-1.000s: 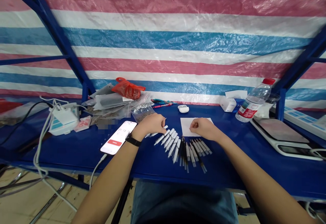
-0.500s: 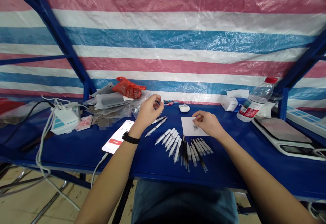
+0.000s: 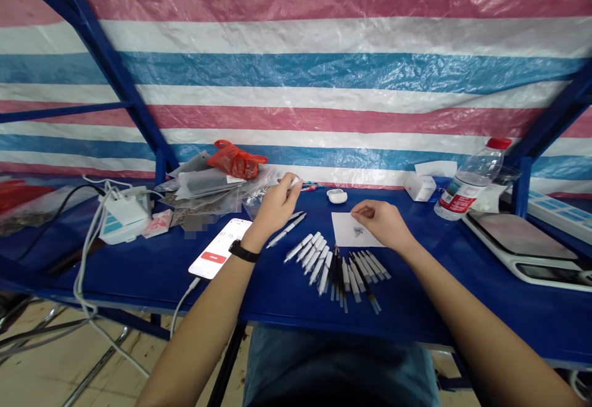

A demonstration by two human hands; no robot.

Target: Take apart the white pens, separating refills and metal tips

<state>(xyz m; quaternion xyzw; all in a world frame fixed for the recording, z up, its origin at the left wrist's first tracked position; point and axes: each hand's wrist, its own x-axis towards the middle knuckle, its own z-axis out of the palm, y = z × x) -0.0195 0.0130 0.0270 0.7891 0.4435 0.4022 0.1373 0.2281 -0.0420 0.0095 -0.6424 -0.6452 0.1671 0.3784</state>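
Observation:
My left hand, with a black band on its wrist, is closed over the back of the table; a small white piece shows at its fingertips, mostly hidden. Two white pens lie just below it. At the white paper sheet, the fingers of my right hand are pinched together; what they hold, if anything, is hidden. Small dark metallic bits sit on the sheet beside that hand. Nearer to me, white pen barrels, dark pen refills and grey pen grip sections are fanned out in rows.
A lit phone with a cable lies left of the pens. Plastic bags and a red bag fill the back left. A white earbud case stands behind the paper. To the right are a water bottle and a scale.
My right hand has shifted slightly off the dark bits, so more of them shows. My left hand has turned a little, hiding more of the white piece. The whole view has shifted slightly.

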